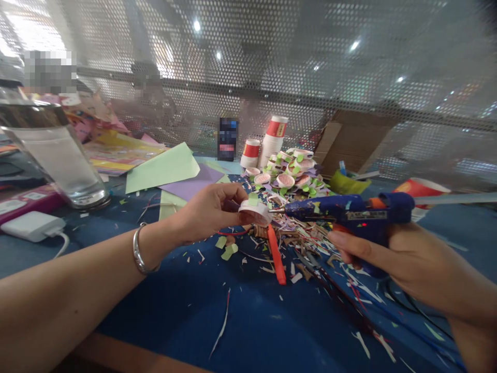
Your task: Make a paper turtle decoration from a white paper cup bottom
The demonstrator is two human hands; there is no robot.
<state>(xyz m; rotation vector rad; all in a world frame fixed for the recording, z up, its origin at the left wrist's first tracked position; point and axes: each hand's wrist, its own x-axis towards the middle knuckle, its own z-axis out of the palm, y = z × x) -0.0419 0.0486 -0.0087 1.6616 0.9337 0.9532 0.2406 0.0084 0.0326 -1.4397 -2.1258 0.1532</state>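
Between the fingertips of my left hand [213, 212] is a white paper cup bottom [254, 212], a short cut ring with a pale green paper tab stuck on its top side. My right hand [392, 254] is wrapped round the handle of a blue hot glue gun [341, 207]. Its metal nozzle points left and reaches the right side of the cup bottom; whether it touches, I cannot tell. A red indicator light glows on the gun's side. Below the cup bottom lie small green paper pieces [229, 249] and an orange-red stick-like tool [276, 256].
Behind stand a pile of finished-looking cup bottoms [286, 180] with green tabs, stacked paper cups [276, 134] and a phone [228, 139]. Paper scraps, dark scissors [330, 282] and a cable lie at right. A water bottle [58, 160], white charger [34, 226] and coloured paper [165, 168] are left.
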